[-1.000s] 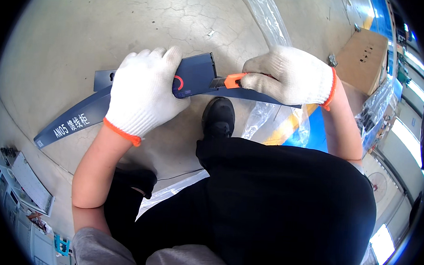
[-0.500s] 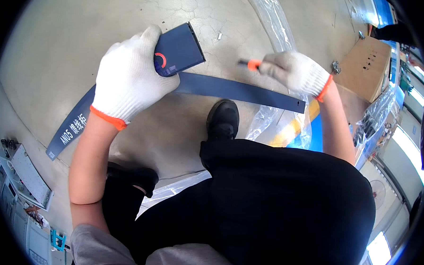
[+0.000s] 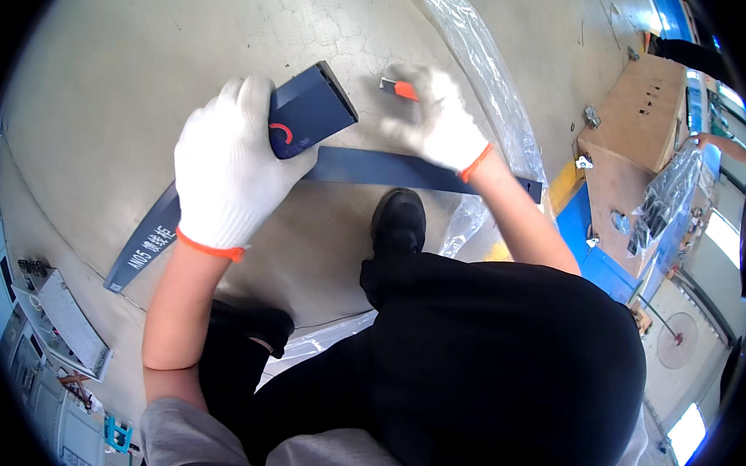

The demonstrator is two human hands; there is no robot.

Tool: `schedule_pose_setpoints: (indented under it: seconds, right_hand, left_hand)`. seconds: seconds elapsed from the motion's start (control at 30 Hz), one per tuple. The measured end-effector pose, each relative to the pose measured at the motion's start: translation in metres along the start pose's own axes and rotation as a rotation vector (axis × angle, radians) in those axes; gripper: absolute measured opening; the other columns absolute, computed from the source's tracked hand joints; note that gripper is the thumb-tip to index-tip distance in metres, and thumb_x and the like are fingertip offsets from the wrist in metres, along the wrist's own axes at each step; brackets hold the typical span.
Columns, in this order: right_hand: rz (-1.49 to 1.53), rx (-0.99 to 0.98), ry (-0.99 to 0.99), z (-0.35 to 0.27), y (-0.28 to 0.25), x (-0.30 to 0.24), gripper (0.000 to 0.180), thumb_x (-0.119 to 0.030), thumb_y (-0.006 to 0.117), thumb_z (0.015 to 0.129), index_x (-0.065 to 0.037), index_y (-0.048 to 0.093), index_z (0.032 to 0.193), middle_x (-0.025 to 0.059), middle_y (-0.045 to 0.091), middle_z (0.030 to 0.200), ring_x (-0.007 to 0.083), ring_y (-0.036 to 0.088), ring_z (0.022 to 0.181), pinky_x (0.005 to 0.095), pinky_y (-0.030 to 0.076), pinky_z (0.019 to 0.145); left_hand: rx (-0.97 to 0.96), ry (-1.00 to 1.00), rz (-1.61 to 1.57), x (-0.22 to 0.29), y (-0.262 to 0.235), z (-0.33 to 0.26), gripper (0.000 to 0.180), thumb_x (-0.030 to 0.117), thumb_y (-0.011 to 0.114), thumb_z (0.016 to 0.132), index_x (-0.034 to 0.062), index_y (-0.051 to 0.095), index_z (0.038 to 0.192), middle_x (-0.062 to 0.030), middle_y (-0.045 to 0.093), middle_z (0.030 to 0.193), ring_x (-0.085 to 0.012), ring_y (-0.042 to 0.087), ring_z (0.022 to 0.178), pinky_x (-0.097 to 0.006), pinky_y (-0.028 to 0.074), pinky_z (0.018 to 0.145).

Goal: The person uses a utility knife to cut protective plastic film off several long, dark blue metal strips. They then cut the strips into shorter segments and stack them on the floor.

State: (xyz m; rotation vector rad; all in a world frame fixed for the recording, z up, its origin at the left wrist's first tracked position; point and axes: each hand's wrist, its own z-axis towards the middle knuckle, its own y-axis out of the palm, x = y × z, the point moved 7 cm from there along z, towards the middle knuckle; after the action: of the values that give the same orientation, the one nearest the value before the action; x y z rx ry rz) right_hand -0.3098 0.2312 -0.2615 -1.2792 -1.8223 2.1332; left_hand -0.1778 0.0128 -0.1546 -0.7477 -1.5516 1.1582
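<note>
My left hand [image 3: 226, 172], in a white glove with an orange cuff, grips a dark blue flat box-shaped part [image 3: 312, 114] bearing a red arc mark. Under it lies a long dark blue metal strip [image 3: 376, 168] with white lettering at its left end, stretching across the concrete floor. My right hand [image 3: 436, 123], gloved the same way and blurred, holds a small orange-handled cutter [image 3: 398, 88] above the strip, to the right of the blue part. My black shoe [image 3: 398, 222] stands just below the strip.
Clear plastic wrap [image 3: 488, 80] runs along the floor at upper right. A brown cardboard box [image 3: 636, 119] with metal brackets sits at right beside a blue and yellow floor patch [image 3: 585, 234]. Grey equipment [image 3: 61, 328] lies at lower left. Another person's arm [image 3: 726, 148] shows far right.
My right hand has lifted the cutter up and away from the strip toward the top. My left hand has tilted the blue part upward and shifted slightly.
</note>
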Motion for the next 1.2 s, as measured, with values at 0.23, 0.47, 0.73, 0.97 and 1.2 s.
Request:
schedule_pose_setpoints:
  seconds: [0.23,0.47,0.73,0.97,1.2]
  right_hand:
    - [1.769,-0.056,0.448,-0.008,0.057,-0.09,0.07,-0.031,0.082,0.102,0.0,0.049,0.156,0.012,0.063,0.142,0.025,0.065,0.131,0.0407,0.055,0.111]
    - [2.157,0.173,0.104,-0.002,0.008,-0.016,0.067,-0.039,0.09,0.091,-0.008,0.064,0.145,0.0061,0.07,0.139,0.028,0.066,0.131,0.0473,0.048,0.12]
    - [2.163,0.182,-0.147,0.005,-0.082,0.024,0.066,-0.045,0.086,0.091,-0.018,0.065,0.147,0.0063,0.074,0.133,0.0324,0.068,0.124,0.0565,0.048,0.116]
    - [0.803,0.566,0.279,0.019,-0.122,0.032,0.079,-0.019,0.082,0.094,0.0,0.043,0.16,0.0213,0.056,0.152,0.0375,0.059,0.14,0.0486,0.05,0.117]
    - [0.25,0.374,-0.026,0.029,-0.066,-0.068,0.079,-0.012,0.082,0.086,-0.005,0.048,0.156,0.0237,0.053,0.152,0.0436,0.056,0.139,0.0503,0.05,0.115]
  left_hand:
    - [-0.08,0.093,-0.077,0.021,0.022,-0.014,0.069,0.022,0.092,0.075,0.0069,0.061,0.133,-0.0179,0.063,0.112,-0.0397,0.066,0.105,-0.05,0.054,0.092]
    - [-0.803,-0.094,-0.631,-0.017,0.025,-0.013,0.06,0.017,0.083,0.084,0.0011,0.063,0.138,-0.0172,0.076,0.103,-0.0328,0.076,0.1,-0.044,0.061,0.09]
    - [-1.497,-0.15,-0.96,-0.077,0.093,-0.11,0.062,0.007,0.083,0.069,-0.004,0.071,0.129,-0.0049,0.073,0.095,-0.0169,0.067,0.086,-0.032,0.057,0.084]
    - [-1.02,-0.276,-0.976,-0.051,0.047,-0.043,0.074,0.006,0.082,0.07,-0.0053,0.062,0.141,-0.005,0.068,0.1,-0.0154,0.065,0.089,-0.034,0.057,0.081]
    - [-0.25,-0.082,-0.986,-0.023,-0.08,0.06,0.071,0.009,0.088,0.075,-0.0069,0.06,0.138,-0.0071,0.068,0.118,-0.0153,0.063,0.109,-0.033,0.055,0.099]
